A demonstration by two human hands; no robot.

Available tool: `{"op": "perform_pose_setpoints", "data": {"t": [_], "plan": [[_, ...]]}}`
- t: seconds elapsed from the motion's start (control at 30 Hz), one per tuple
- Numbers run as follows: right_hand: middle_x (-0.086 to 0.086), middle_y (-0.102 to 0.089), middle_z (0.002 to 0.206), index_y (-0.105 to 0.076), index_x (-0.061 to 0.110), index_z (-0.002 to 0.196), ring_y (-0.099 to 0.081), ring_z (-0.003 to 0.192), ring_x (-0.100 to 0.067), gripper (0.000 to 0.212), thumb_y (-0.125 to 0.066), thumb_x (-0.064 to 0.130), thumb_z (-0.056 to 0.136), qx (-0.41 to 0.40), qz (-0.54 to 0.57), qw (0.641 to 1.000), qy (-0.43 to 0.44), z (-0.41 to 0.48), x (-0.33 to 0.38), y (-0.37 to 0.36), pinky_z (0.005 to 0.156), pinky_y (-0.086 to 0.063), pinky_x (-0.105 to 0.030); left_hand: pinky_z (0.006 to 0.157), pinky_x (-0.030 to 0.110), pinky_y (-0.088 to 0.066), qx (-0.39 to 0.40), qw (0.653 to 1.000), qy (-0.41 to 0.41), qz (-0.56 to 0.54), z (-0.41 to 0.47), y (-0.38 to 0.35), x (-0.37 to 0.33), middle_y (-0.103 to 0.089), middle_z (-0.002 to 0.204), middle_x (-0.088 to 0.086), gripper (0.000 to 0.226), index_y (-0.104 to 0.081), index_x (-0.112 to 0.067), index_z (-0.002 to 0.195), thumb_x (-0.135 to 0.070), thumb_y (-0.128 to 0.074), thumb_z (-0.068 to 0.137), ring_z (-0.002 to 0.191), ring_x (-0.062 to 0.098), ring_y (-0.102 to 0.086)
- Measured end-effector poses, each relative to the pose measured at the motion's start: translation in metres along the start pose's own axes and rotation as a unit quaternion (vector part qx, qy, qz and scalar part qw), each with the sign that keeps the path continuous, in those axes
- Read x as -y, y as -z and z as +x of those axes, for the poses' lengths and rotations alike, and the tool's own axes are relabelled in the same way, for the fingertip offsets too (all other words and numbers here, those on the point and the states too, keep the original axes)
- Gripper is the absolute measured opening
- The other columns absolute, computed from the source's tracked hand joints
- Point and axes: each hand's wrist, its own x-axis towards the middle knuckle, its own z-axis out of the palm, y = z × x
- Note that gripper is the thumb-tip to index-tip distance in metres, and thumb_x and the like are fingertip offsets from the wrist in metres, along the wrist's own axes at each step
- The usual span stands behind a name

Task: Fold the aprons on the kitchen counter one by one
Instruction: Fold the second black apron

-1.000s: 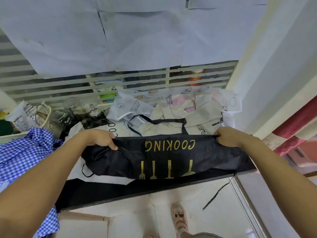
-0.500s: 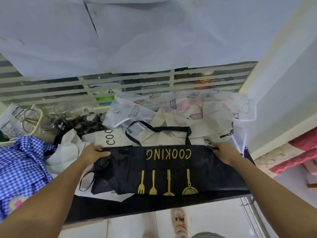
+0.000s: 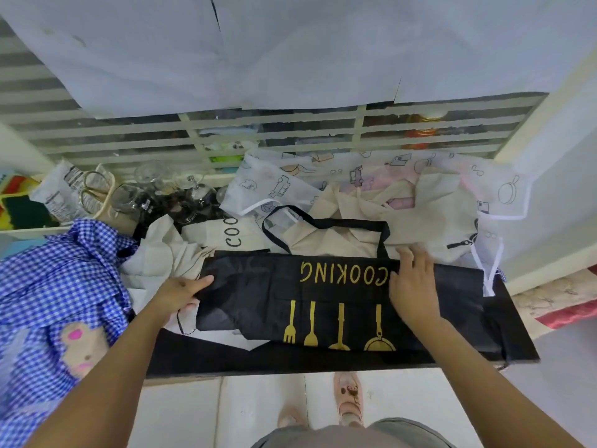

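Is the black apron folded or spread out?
Partly folded: the black apron lies as a long band with overlapping layers at its left end.

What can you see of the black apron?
The black apron is thin, smooth-looking cloth, folded into a wide band along the front of the dark counter. Gold COOKING lettering and four gold utensil prints face up, upside down to the camera. Its left end is wrinkled. Its black strap loops back over the cream aprons. The left hand grips its left edge; the right hand presses flat beside the lettering.
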Motion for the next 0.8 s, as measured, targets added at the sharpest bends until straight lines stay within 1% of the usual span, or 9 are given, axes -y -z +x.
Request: {"op": "perform_pose_setpoints", "data": {"t": [0.1,0.17,0.23,0.3,0.33,0.47,0.57,0.67,0.8], "plan": [[-0.009,-0.024,0.155,-0.031,0.015,0.146,-0.014,0.146,-0.026,0.055,-0.052,0.021,0.096,0.068,0.047,0.995,0.051,-0.040,0.038,-0.006,0.118,-0.010,-0.036,0.064,0.018,-0.046,0.045,0.998,-0.014,-0.032,-0.012,0.004,0.010,-0.057,0.068,0.002,0.024,-0.062,-0.008,0.075,-0.027,-0.073,0.084,0.067,0.014,-0.053],[-0.001,-0.014,0.159,-0.022,0.024,0.150,-0.001,0.147,-0.018,0.058,-0.046,0.033,0.098,0.119,0.080,0.988,0.056,-0.064,0.044,-0.015,0.117,-0.002,-0.032,0.056,0.015,-0.040,0.061,0.996,-0.030,-0.057,-0.022,0.000,0.012,-0.054,0.052,-0.008,0.028,-0.056,-0.013,0.063,-0.019,-0.070,0.086,0.057,0.011,-0.047],[0.005,-0.003,0.160,-0.010,0.030,0.151,0.010,0.145,-0.013,0.067,-0.036,0.054,0.094,0.182,0.064,0.979,0.064,-0.081,0.039,-0.026,0.117,0.004,-0.034,0.057,0.018,-0.042,0.033,0.994,-0.049,-0.097,-0.032,-0.008,0.016,-0.062,0.055,-0.005,0.024,-0.060,-0.011,0.066,-0.016,-0.067,0.088,0.059,0.012,-0.056],[0.009,0.012,0.157,0.005,0.035,0.148,0.019,0.144,-0.014,0.083,-0.019,0.074,0.079,0.230,0.014,0.971,0.069,-0.088,0.025,-0.036,0.116,0.010,-0.039,0.061,0.024,-0.047,-0.042,0.988,-0.082,-0.126,-0.035,-0.015,0.018,-0.067,0.071,0.006,0.023,-0.063,-0.006,0.072,-0.019,-0.064,0.091,0.070,0.019,-0.064],[0.010,0.018,0.155,0.011,0.037,0.146,0.021,0.143,-0.015,0.086,-0.016,0.077,0.075,0.245,-0.010,0.967,0.066,-0.090,0.017,-0.039,0.115,0.011,-0.042,0.061,0.029,-0.047,-0.078,0.983,-0.101,-0.134,-0.037,-0.018,0.017,-0.065,0.075,0.009,0.025,-0.063,-0.007,0.074,-0.023,-0.062,0.093,0.074,0.023,-0.062],[0.011,0.024,0.154,0.015,0.035,0.147,0.021,0.144,-0.021,0.094,-0.046,0.068,0.084,0.267,-0.019,0.963,0.015,-0.093,-0.008,-0.044,0.116,0.007,-0.052,0.065,0.035,-0.042,-0.138,0.973,-0.171,-0.076,-0.041,-0.032,0.004,-0.058,0.082,0.009,0.030,-0.056,-0.008,0.090,-0.035,-0.048,0.099,0.078,0.025,-0.055],[0.013,0.024,0.152,0.019,0.037,0.142,0.018,0.145,-0.021,0.089,-0.043,0.068,0.086,0.264,-0.027,0.964,0.011,-0.093,-0.017,-0.043,0.115,0.006,-0.052,0.070,0.032,-0.036,-0.171,0.959,-0.218,0.054,-0.035,-0.030,-0.002,-0.057,0.087,0.012,0.032,-0.055,0.001,0.100,-0.029,-0.043,0.101,0.082,0.026,-0.054],[0.014,0.024,0.151,0.017,0.043,0.140,0.018,0.145,-0.020,0.082,-0.042,0.066,0.088,0.277,-0.027,0.960,0.026,-0.090,-0.020,-0.041,0.116,0.006,-0.053,0.069,0.034,-0.037,-0.172,0.946,-0.213,0.176,-0.024,-0.021,0.002,-0.062,0.090,0.022,0.033,-0.055,0.005,0.102,-0.026,-0.047,0.100,0.087,0.038,-0.058],[0.015,0.027,0.148,0.013,0.040,0.146,0.019,0.145,-0.020,0.085,-0.044,0.064,0.088,0.292,-0.028,0.956,0.034,-0.087,-0.022,-0.038,0.116,0.007,-0.052,0.075,0.042,-0.043,-0.237,0.924,-0.194,0.230,-0.032,-0.025,-0.003,-0.061,0.106,0.025,0.036,-0.048,0.003,0.119,-0.026,-0.053,0.097,0.098,0.043,-0.059]]}}
